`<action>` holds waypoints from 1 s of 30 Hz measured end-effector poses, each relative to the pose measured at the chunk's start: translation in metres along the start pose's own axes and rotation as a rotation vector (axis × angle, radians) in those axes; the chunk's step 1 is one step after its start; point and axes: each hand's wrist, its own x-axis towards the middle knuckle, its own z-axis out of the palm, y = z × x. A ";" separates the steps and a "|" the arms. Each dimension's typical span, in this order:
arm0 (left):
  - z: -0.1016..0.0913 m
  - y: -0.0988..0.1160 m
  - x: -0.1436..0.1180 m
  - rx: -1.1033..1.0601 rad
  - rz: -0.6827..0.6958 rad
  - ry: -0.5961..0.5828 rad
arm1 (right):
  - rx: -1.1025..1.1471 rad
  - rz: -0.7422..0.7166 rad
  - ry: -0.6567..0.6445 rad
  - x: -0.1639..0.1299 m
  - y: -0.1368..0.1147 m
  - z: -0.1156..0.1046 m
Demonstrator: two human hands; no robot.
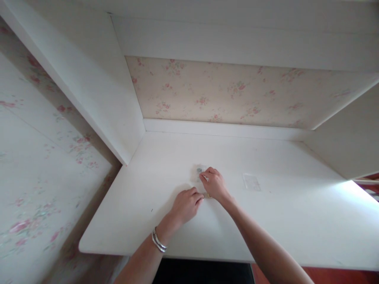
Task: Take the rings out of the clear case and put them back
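Note:
Both my hands rest on a white desk top (154,221) near its middle. My right hand (214,184) pinches a small clear plastic packet (199,171) with a dark metal piece inside it, fingertips at its near edge. My left hand (187,205) lies just below and left of it, fingers curled, its fingertips close to a small yellowish bit under my right hand; what it grips is too small to tell. A silver bracelet (158,241) circles my left wrist.
A second flat clear packet (251,182) lies to the right on the desk. White side panels (97,98) and an upper shelf enclose the desk, with floral wallpaper (225,92) behind. Bright light falls on the right end of the desk.

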 end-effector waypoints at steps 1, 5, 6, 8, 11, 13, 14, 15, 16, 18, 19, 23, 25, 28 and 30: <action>0.000 0.000 0.000 0.012 0.002 0.001 | -0.001 0.015 -0.008 0.001 0.001 0.001; 0.002 -0.001 0.000 0.005 0.010 0.021 | 0.083 0.043 0.036 -0.002 0.005 -0.001; 0.002 -0.002 0.000 -0.004 0.013 0.024 | 0.116 0.047 0.059 -0.005 0.005 -0.004; 0.004 -0.002 0.001 -0.017 0.013 0.022 | 0.182 0.068 0.093 -0.011 0.007 -0.010; 0.007 -0.002 0.002 -0.011 -0.010 0.008 | 0.259 0.143 0.129 -0.025 0.011 -0.018; 0.009 -0.002 0.002 -0.015 -0.025 0.006 | 0.292 0.201 0.159 -0.037 0.016 -0.021; 0.009 -0.003 0.002 -0.028 -0.029 0.009 | 0.303 0.227 0.178 -0.043 0.019 -0.022; 0.009 -0.003 0.002 -0.049 -0.034 0.015 | 0.313 0.252 0.196 -0.048 0.023 -0.023; 0.009 -0.004 0.002 -0.079 -0.039 0.022 | 0.323 0.277 0.212 -0.054 0.027 -0.023; 0.009 -0.005 0.002 -0.161 -0.062 0.039 | 0.346 0.326 0.241 -0.065 0.034 -0.024; 0.008 -0.005 0.002 -0.206 -0.081 0.053 | 0.362 0.352 0.253 -0.070 0.038 -0.024; 0.006 -0.001 0.010 -0.302 -0.145 0.131 | 0.439 0.442 0.295 -0.086 0.050 -0.023; 0.003 0.003 0.018 -0.281 -0.153 0.174 | 0.470 0.467 0.314 -0.090 0.053 -0.023; -0.004 0.006 0.034 -0.200 -0.159 0.240 | 0.502 0.467 0.321 -0.092 0.055 -0.022; -0.008 0.005 0.046 -0.133 -0.169 0.271 | 0.521 0.455 0.305 -0.092 0.056 -0.021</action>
